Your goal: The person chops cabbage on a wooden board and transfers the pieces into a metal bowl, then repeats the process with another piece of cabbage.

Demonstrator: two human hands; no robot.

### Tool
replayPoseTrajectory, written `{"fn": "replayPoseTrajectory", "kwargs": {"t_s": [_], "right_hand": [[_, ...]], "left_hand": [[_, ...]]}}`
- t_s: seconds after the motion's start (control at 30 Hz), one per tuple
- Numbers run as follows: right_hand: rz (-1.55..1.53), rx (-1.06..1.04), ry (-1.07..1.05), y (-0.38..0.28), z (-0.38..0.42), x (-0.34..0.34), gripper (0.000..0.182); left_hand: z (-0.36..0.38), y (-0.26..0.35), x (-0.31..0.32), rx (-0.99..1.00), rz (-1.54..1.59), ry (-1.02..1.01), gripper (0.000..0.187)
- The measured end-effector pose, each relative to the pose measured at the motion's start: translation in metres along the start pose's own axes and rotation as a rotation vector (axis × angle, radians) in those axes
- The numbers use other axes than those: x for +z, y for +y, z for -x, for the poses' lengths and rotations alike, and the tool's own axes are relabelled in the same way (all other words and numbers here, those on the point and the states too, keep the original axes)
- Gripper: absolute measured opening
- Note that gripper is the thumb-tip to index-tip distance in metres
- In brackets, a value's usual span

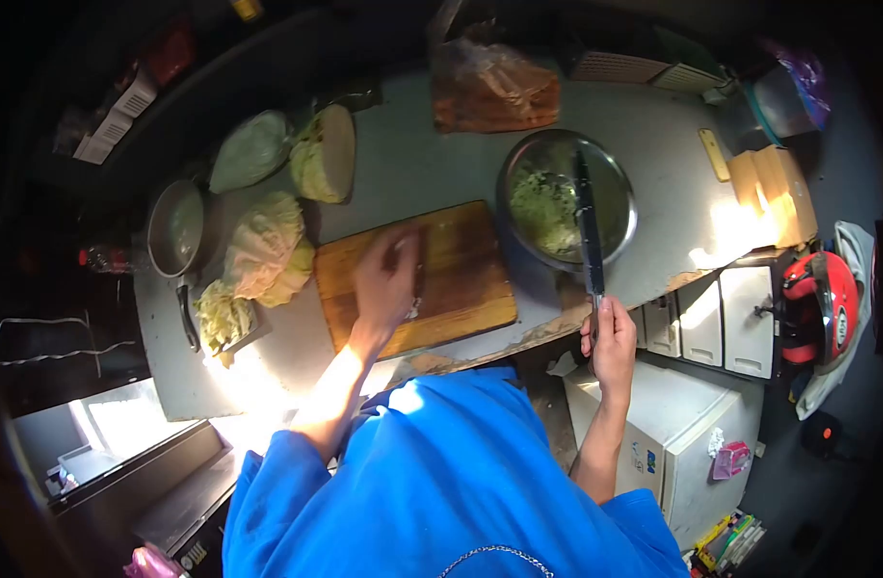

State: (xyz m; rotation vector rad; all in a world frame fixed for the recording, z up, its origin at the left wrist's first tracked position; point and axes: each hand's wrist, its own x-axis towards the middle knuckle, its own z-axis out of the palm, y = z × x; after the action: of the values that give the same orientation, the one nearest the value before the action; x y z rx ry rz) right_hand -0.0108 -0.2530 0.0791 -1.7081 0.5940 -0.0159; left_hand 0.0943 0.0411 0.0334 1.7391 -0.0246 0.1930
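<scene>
My right hand (610, 349) is closed around the handle of a long kitchen knife (587, 222). Its dark blade points away from me, over a metal bowl (630, 214) with shredded cabbage (547, 207) inside. My left hand (385, 281) is over the left half of a wooden cutting board (470, 265), its fingers smeared by motion. Small pale bits lie on the board by that hand. Left of the board are a cabbage (265, 252) with loose outer leaves and a smaller cabbage piece (224, 316). Behind them stands a cut cabbage (324, 154).
A pan (176, 231) lies at the table's left edge, near a wrapped pale bundle (251, 151). At the back is a plastic bag with orange contents (499, 96). A cardboard box (774, 197) and a yellow-handled item (714, 154) are on the right.
</scene>
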Motion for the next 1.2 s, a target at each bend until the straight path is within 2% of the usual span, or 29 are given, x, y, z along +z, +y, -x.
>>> {"fn": "replayPoseTrajectory", "kwargs": {"t_s": [0.03,0.07,0.13,0.17,0.2,0.23,0.33,0.4,0.5,0.53,0.67,0.73,0.9,0.97,1.1,1.2], "right_hand": [[-0.016,-0.008,-0.063,0.000,0.003,0.007,0.030],[0.026,-0.025,-0.159,0.006,0.005,0.014,0.030],[0.129,0.036,-0.275,0.020,0.007,0.034,0.031],[0.168,0.077,-0.336,0.026,0.007,0.044,0.032],[0.167,0.101,-0.374,0.039,0.004,0.052,0.033],[0.313,0.073,-0.383,0.058,0.002,0.065,0.035],[0.319,0.076,-0.398,0.068,0.006,0.069,0.036],[0.295,0.154,-0.470,0.064,0.014,0.072,0.036],[0.378,0.119,-0.552,0.067,0.032,0.079,0.037],[0.363,0.079,-0.614,0.079,0.035,0.079,0.038],[0.310,0.166,-0.641,0.076,0.047,0.090,0.038],[0.188,0.209,-0.688,0.078,0.049,0.091,0.038],[0.018,0.256,-0.641,0.070,0.059,0.083,0.036],[-0.034,0.263,-0.602,0.057,0.063,0.072,0.035],[-0.124,0.168,-0.445,0.016,0.069,0.039,0.033],[-0.126,0.090,-0.267,-0.012,0.073,0.012,0.033]], "left_hand": [[0.021,-0.017,-0.018,-0.021,-0.027,0.113,0.028],[0.041,-0.018,-0.029,-0.026,-0.039,0.114,0.028],[0.078,-0.017,-0.047,-0.072,-0.482,0.065,0.048],[0.092,-0.023,-0.047,-0.081,-0.485,0.077,0.048],[0.107,-0.033,-0.041,0.050,-0.768,-0.019,0.058],[0.117,-0.046,-0.040,0.176,-1.044,-0.101,0.068],[0.110,-0.060,-0.034,0.111,-1.006,-0.143,0.070],[0.100,-0.064,-0.027,0.102,-1.017,-0.172,0.068],[0.089,-0.064,-0.019,0.112,-1.019,-0.264,0.064],[0.088,-0.062,-0.018,0.113,-0.989,-0.277,0.062],[0.087,-0.062,-0.018,0.137,-0.955,-0.288,0.057],[0.088,-0.064,-0.019,0.154,-0.960,-0.297,0.056],[0.074,-0.055,-0.015,0.234,-0.894,-0.315,0.055],[0.060,-0.037,-0.007,0.326,-0.847,-0.336,0.055],[0.026,0.024,0.028,0.444,-0.716,-0.420,0.054],[0.001,0.055,0.070,0.639,-0.667,-0.435,0.055]]}}
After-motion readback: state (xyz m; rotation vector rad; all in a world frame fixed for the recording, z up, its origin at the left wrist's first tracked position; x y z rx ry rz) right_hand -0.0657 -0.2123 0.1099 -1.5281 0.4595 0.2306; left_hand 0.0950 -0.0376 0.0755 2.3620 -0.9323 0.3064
